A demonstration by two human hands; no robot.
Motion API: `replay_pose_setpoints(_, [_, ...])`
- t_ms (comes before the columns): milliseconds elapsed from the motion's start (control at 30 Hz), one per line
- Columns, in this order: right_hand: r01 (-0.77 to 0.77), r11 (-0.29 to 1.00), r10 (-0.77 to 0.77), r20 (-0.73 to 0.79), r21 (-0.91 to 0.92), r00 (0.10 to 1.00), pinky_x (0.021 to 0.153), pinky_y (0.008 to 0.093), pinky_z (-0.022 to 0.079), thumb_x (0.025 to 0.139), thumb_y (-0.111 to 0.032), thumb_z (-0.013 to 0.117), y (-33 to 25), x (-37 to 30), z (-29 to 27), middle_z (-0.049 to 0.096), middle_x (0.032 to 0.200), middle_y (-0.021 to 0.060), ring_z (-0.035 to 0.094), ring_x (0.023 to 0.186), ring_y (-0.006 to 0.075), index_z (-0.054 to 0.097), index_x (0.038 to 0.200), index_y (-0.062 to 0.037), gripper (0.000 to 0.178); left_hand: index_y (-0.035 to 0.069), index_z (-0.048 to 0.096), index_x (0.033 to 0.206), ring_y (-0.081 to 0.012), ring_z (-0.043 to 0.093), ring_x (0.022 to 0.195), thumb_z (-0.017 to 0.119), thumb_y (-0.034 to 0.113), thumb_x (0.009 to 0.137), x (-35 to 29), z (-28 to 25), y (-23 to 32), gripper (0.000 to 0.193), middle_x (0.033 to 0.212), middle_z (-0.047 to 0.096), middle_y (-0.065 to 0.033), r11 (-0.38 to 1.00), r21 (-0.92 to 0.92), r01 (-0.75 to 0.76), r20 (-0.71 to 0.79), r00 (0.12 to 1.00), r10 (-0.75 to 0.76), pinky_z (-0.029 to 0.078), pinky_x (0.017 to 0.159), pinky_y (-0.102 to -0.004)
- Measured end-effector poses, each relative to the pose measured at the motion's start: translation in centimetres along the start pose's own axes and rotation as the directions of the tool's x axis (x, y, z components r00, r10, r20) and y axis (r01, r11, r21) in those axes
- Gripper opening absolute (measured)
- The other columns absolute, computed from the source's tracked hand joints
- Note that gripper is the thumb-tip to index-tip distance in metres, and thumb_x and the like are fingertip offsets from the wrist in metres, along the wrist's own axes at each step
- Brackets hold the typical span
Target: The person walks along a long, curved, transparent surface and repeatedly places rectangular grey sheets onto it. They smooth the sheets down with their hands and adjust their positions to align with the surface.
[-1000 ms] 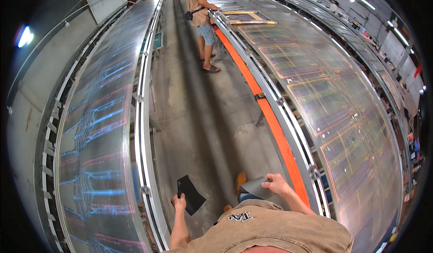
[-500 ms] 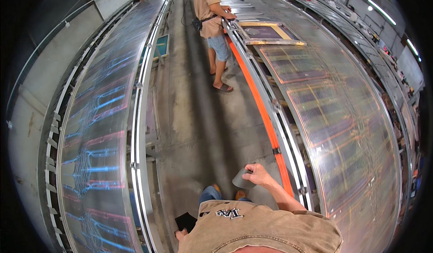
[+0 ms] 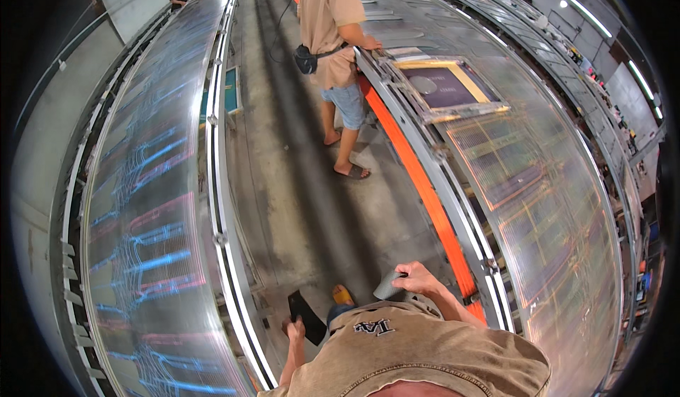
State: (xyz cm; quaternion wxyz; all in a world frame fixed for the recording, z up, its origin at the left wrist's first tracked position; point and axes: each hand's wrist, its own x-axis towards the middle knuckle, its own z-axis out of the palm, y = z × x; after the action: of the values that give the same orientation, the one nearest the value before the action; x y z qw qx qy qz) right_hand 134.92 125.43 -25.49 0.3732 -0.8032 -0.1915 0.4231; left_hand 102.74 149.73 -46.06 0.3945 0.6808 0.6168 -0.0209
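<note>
Low in the head view, my left hand [image 3: 294,328] grips a thin black flat piece [image 3: 309,317] by its edge, beside the left table's rail. My right hand [image 3: 416,279] is closed on a grey, curved piece [image 3: 389,286] in front of my body, near the right-hand rail. Neither piece's exact kind can be made out. Both are held above the floor, apart from the tables.
Long tables with printed sheets, one blue-lined [image 3: 152,262], run along both sides of a concrete aisle [image 3: 319,227]. Ahead, a person [image 3: 331,36] stands by a framed screen [image 3: 450,89] on the right table. Orange strip [image 3: 418,191] follows that table's side.
The person and the framed screen ahead look nearer and larger. My left hand and the black piece have come up further into view. My right hand keeps hold of the grey piece.
</note>
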Motion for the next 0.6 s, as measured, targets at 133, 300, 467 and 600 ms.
replay_pose_setpoints(133, [0.108,0.994,-0.107,0.041,-0.022,0.993,0.065,0.0319,0.043,0.072,-0.022,0.069,-5.4,9.0,-1.2,0.057,0.071,0.0108,0.051,0.069,0.0171,0.062,0.086,-0.0003,0.027,-0.007,0.065,0.091,-0.0377,0.064,0.074,0.065,0.019,0.079,11.3,-2.9,8.1,0.029,0.073,0.065,-0.0224,0.99,-0.031,-0.135,-0.131,0.983,0.13,0.047,0.07,-0.0426])
replay_pose_setpoints(300, [0.269,0.958,-0.265,0.054,-0.098,0.963,0.067,0.0348,0.045,0.07,-0.025,0.07,-8.7,22.5,-2.5,0.06,0.076,0.0155,0.056,0.07,0.0233,0.062,0.087,-0.0004,0.031,-0.008,0.064,0.089,-0.0229,0.059,0.064,0.061,0.011,0.082,18.1,-6.7,20.5,0.021,0.068,0.063,-0.0166,0.93,-0.185,-0.317,-0.126,0.946,0.298,0.045,0.064,-0.0392])
replay_pose_setpoints(467, [0.456,0.888,-0.438,0.184,-0.065,0.88,0.063,0.041,0.045,0.064,-0.024,0.067,-14.7,36.5,-5.7,0.059,0.074,0.0214,0.057,0.069,0.0368,0.06,0.078,0.0002,0.028,-0.006,0.063,0.082,-0.023,0.053,0.056,0.063,0.013,0.081,22.4,-9.3,28.8,0.019,0.06,0.057,-0.0168,0.952,0.015,-0.306,-0.315,0.902,0.295,0.043,0.057,-0.0411])
replay_pose_setpoints(600, [0.532,0.838,-0.5,0.221,-0.123,0.837,0.061,0.0422,0.043,0.066,-0.021,0.064,-22.4,46.0,-7.3,0.056,0.072,0.0233,0.056,0.067,0.0375,0.056,0.077,0.0027,0.028,-0.008,0.058,0.076,-0.0227,0.043,0.049,0.063,0.011,0.082,25.9,-12.5,37.7,0.021,0.056,0.051,-0.0182,0.951,-0.005,-0.308,-0.363,0.887,0.286,0.037,0.05,-0.0415])
